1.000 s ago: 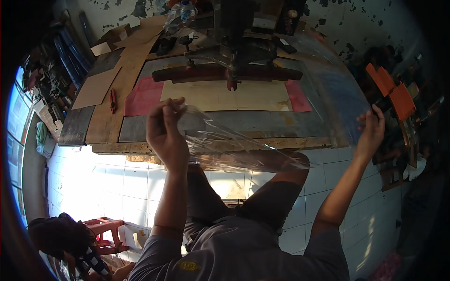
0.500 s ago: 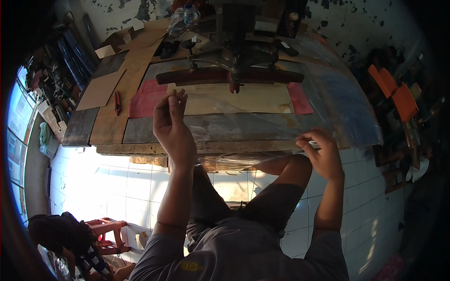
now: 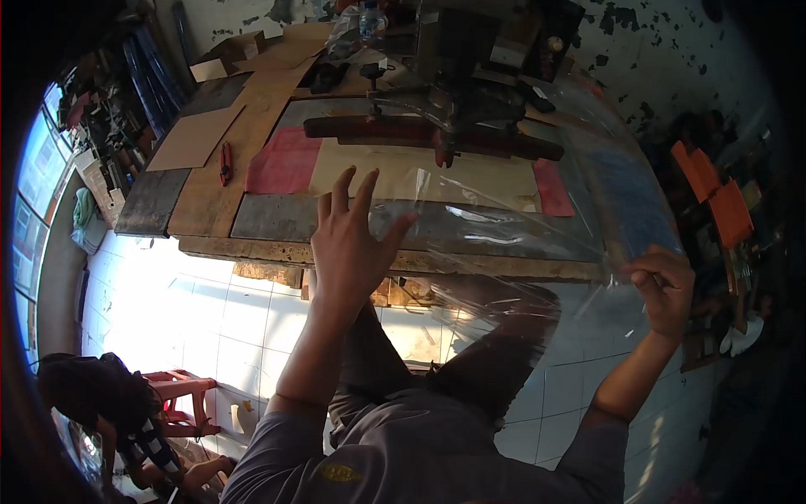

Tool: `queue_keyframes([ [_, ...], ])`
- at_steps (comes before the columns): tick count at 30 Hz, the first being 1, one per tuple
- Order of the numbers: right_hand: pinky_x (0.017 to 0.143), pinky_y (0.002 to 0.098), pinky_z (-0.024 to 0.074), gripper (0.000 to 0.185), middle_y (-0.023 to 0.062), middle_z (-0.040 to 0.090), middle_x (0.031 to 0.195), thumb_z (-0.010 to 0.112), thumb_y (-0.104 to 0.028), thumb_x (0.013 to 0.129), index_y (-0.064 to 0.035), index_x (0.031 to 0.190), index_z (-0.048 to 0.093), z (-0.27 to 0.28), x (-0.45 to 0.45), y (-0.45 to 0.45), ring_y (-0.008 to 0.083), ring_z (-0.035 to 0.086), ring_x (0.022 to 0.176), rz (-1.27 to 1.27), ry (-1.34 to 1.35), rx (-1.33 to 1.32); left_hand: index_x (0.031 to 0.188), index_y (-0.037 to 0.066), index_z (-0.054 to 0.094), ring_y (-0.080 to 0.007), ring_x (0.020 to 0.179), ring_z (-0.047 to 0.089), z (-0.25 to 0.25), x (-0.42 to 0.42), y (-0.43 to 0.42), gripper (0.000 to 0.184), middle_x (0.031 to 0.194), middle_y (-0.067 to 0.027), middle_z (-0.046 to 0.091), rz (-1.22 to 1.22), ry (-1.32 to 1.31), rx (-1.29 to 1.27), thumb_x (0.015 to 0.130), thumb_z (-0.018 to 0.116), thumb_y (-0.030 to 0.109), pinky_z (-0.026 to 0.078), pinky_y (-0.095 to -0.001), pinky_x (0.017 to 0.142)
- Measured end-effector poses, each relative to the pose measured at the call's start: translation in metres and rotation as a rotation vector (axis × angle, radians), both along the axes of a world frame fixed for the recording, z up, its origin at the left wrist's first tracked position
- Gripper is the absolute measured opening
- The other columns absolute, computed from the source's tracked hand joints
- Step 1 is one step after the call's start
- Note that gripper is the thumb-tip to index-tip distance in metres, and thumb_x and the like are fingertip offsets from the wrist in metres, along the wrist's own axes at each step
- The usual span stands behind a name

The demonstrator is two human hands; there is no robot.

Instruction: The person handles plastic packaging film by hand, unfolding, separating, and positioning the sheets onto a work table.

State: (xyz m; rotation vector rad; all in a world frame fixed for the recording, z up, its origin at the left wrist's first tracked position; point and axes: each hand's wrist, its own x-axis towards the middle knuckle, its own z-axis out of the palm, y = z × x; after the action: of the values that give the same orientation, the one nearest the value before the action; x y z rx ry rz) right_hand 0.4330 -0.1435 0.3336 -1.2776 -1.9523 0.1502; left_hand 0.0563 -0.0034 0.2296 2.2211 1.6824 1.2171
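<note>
In the head view a clear plastic sheet (image 3: 495, 244) stretches in front of the workbench edge, creased and shiny. My right hand (image 3: 663, 286) is closed on its right end, off the bench's front right corner. To the left, my left hand (image 3: 357, 239) is raised with fingers spread, beside the sheet's left edge and holding nothing. Beyond it, a cream board (image 3: 403, 175) lies flat between a left pink piece (image 3: 285, 158) and a right pink piece (image 3: 553, 188). Over the board's far side stands a dark press with a red-brown bar (image 3: 378, 133).
The bench (image 3: 210, 197) carries a red cutter (image 3: 225, 164), cardboard (image 3: 197, 139) and a plastic bottle (image 3: 372, 21). More clear film (image 3: 630, 185) covers its right side. Orange panels (image 3: 730, 214) are further right. Another person (image 3: 101, 403) is at lower left near a red stool (image 3: 183, 399).
My right hand has moved right, drawing the plastic sheet with it. My left hand has gone from pinched to spread and shifted right. The view has shifted slightly.
</note>
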Motion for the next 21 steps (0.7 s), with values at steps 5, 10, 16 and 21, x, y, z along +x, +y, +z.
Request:
queue_keyframes([
  [5, 0.05, 0.025, 0.0318, 0.034, 0.0033, 0.064, 0.067, 0.081, -0.035, 0.09, -0.0014, 0.084, 0.077, 0.006, 0.0, -0.001, 0.0082, 0.05, 0.054, 0.11, 0.028, 0.05, 0.155, 0.016, 0.047, -0.0411, 0.156, 0.023, 0.01, 0.008, 0.01, 0.091, 0.166, -0.014, 0.033, -0.404, 0.081, 0.125, 0.08, 0.085, 0.05, 0.028, -0.0578, 0.123],
  [10, 0.051, 0.0265, 0.0322, 0.038, 0.0038, 0.064, 0.065, 0.081, -0.039, 0.09, -0.0019, 0.081, 0.076, 0.015, 0.005, -0.003, 0.0089, 0.051, 0.055, 0.127, 0.007, 0.062, 0.147, 0.013, 0.056, -0.0308, 0.151, 0.039, 0.011, 0.03, 0.04, 0.079, 0.152, -0.0156, 0.053, -0.908, -0.015, -0.067, 0.081, 0.087, 0.044, 0.031, -0.0524, 0.123],
  [16, 0.056, 0.0278, 0.0328, 0.04, 0.0035, 0.064, 0.067, 0.079, -0.038, 0.093, -0.0003, 0.08, 0.073, 0.024, 0.021, -0.02, 0.0089, 0.052, 0.06, -0.15, -0.061, -0.013, 0.098, 0.005, 0.077, -0.0175, 0.086, 0.07, 0.025, 0.028, 0.061, 0.033, 0.088, -0.0051, 0.073, -0.991, -0.014, -0.505, 0.087, 0.084, 0.035, 0.053, -0.0329, 0.082],
  [21, 0.06, 0.0253, 0.0359, 0.038, 0.0031, 0.066, 0.073, 0.076, -0.034, 0.096, 0.0019, 0.084, 0.071, 0.014, 0.036, -0.02, 0.0075, 0.053, 0.064, -0.233, 0.019, -0.089, 0.098, 0.003, 0.076, -0.0096, 0.086, 0.07, 0.035, 0.024, 0.054, 0.022, 0.087, -0.0023, 0.075, -1.019, -0.193, -0.573, 0.093, 0.081, 0.023, 0.054, -0.0282, 0.082],
])
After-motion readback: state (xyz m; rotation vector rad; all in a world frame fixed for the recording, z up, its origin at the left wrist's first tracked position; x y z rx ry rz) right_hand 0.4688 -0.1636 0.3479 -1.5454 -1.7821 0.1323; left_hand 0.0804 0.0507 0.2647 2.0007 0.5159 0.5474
